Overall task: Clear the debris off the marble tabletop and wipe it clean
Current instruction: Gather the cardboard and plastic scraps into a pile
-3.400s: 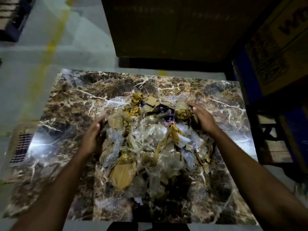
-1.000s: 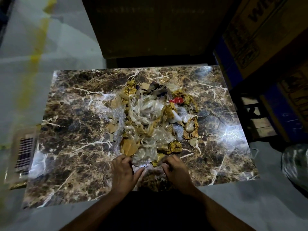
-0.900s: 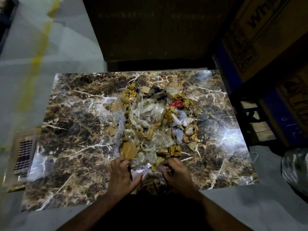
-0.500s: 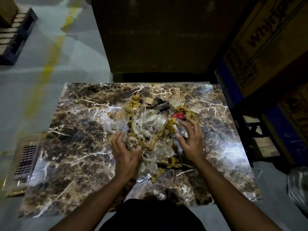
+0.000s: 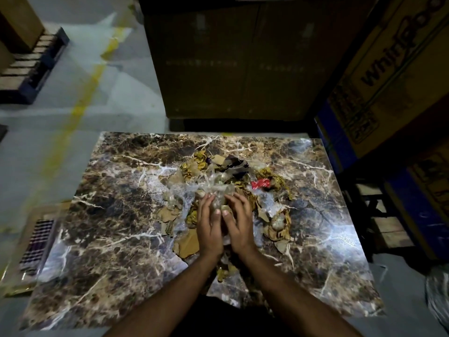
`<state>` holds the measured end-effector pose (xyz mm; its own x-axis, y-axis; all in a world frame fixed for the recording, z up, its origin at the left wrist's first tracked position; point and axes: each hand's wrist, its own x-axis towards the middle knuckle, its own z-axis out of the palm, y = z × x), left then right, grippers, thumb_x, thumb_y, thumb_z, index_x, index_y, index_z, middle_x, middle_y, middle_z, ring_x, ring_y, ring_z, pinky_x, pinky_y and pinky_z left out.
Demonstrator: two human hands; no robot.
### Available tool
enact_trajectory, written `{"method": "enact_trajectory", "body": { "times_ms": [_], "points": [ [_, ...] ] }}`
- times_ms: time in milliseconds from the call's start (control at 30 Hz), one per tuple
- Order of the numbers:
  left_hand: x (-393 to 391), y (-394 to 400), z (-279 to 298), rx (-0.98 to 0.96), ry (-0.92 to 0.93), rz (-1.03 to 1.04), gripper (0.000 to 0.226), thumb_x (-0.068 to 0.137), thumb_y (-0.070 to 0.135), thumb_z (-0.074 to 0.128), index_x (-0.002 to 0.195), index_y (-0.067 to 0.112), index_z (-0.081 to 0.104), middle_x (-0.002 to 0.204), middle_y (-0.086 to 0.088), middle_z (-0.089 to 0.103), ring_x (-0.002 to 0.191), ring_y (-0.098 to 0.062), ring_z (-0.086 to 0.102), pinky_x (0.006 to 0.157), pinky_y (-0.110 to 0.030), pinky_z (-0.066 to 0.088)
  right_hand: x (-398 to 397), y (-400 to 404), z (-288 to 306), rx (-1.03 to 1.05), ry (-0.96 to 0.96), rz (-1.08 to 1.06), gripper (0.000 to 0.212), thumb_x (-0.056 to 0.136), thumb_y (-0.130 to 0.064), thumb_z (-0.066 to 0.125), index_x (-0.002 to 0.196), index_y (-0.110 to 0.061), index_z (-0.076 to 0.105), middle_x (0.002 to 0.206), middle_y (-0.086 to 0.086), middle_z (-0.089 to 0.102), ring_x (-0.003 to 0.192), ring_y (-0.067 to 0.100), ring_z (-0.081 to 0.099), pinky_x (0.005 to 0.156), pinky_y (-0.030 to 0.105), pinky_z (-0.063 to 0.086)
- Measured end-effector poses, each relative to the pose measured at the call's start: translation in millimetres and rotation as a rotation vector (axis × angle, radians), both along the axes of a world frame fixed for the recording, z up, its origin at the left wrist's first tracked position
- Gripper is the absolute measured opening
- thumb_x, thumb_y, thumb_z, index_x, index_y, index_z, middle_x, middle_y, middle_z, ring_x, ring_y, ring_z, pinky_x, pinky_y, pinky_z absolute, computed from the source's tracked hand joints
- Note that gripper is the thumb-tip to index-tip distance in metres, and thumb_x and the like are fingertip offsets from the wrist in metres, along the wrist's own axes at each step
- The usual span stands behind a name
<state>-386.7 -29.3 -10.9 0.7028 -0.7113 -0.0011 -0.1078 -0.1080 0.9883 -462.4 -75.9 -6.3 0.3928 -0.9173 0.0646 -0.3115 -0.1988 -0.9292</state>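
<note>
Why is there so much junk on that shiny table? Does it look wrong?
Yes. A heap of crumpled clear plastic, brown cardboard scraps and gold wrappers litters the middle of the brown marble tabletop, with a red scrap at its right. The left hand and right hand squeeze a wad of plastic between them.

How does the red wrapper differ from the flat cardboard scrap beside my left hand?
The red wrapper is bright red and crumpled; the cardboard scrap is dull brown and lies flat. The red wrapper sits at the pile's far right, away from both hands; the cardboard scrap lies at the near edge, beside the left hand. Both lie loose on the marble tabletop.
</note>
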Motion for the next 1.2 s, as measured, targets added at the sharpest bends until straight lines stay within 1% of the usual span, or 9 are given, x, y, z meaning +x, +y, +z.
{"method": "enact_trajectory", "body": {
  "times_ms": [133,433,500,567,767,900,1000,1033,1200],
  "points": [
    [-2,-3,6,-0.059,0.169,-0.049,0.040,0.098,0.027,0.046,0.135,0.021,0.057,0.143,0.012,0.054,0.131,0.003,0.048,0.103,-0.013,0.039,4,5,3,0.093,-0.054,-0.015,0.057,0.094,-0.057,0.046,0.137,-0.021,0.059,0.149,0.001,0.041,0.140,0.007,0.039,0.115,0.037,0.041],
    [-3,-7,51,-0.226,0.408,0.026,0.032,0.095,0.018,0.044,0.113,0.009,0.068,0.117,0.000,0.071,0.108,-0.006,0.068,0.085,-0.017,0.051,19,2,26,0.175,-0.116,-0.089,0.047,0.094,-0.066,0.049,0.139,-0.054,0.045,0.149,-0.007,0.049,0.138,0.014,0.047,0.110,0.051,0.045],
    [-2,-9,58,-0.249,0.454,0.031,0.030,0.103,0.009,0.038,0.110,0.007,0.068,0.112,0.001,0.073,0.104,-0.006,0.069,0.085,-0.018,0.052,20,-1,39,0.164,-0.119,-0.098,0.049,0.092,-0.065,0.051,0.138,-0.048,0.050,0.144,-0.003,0.052,0.132,0.013,0.051,0.106,0.047,0.050],
    [-1,-11,63,-0.254,0.505,0.026,0.033,0.107,0.006,0.033,0.112,0.006,0.065,0.109,0.003,0.073,0.103,-0.004,0.068,0.086,-0.018,0.051,21,-2,49,0.146,-0.109,-0.096,0.057,0.090,-0.061,0.053,0.140,-0.034,0.053,0.140,-0.002,0.051,0.126,0.003,0.051,0.100,0.029,0.051],
    [3,-14,68,-0.278,0.509,0.000,0.045,0.098,0.031,0.037,0.124,0.001,0.058,0.124,-0.010,0.064,0.115,-0.009,0.063,0.096,-0.023,0.050,20,-5,66,0.101,-0.012,-0.068,0.044,0.094,-0.023,0.072,0.137,-0.021,0.059,0.131,0.003,0.050,0.107,-0.014,0.049,0.076,-0.001,0.041],
    [5,-12,74,-0.250,0.568,-0.032,0.038,0.109,0.031,0.033,0.114,0.006,0.061,0.115,-0.013,0.065,0.109,-0.018,0.064,0.094,-0.027,0.052,23,-6,66,0.040,0.069,-0.165,0.043,0.081,-0.015,0.082,0.119,-0.023,0.065,0.117,0.002,0.059,0.099,0.000,0.058,0.068,0.002,0.042],
    [11,-12,80,-0.212,0.630,-0.102,0.036,0.108,0.034,0.033,0.111,0.008,0.057,0.106,-0.006,0.062,0.097,-0.013,0.063,0.085,-0.025,0.053,25,-9,64,0.063,0.097,-0.247,0.049,0.076,-0.012,0.086,0.118,-0.023,0.065,0.114,-0.002,0.062,0.100,0.019,0.062,0.072,0.021,0.053],
    [15,-12,83,-0.191,0.618,-0.134,0.035,0.106,0.036,0.037,0.112,0.008,0.057,0.108,-0.007,0.062,0.100,-0.016,0.061,0.087,-0.028,0.051,25,-11,64,0.077,0.089,-0.245,0.050,0.076,-0.012,0.086,0.120,-0.023,0.065,0.114,-0.003,0.063,0.101,0.019,0.064,0.075,0.025,0.056],
    [55,-8,100,-0.063,0.464,-0.320,0.024,0.107,0.023,0.039,0.115,0.013,0.060,0.125,-0.012,0.067,0.117,-0.027,0.065,0.095,-0.043,0.055,19,-19,76,0.101,0.028,-0.194,0.044,0.079,-0.012,0.084,0.113,-0.029,0.062,0.115,-0.008,0.064,0.093,-0.005,0.059,0.069,0.009,0.047]
  ]
}}
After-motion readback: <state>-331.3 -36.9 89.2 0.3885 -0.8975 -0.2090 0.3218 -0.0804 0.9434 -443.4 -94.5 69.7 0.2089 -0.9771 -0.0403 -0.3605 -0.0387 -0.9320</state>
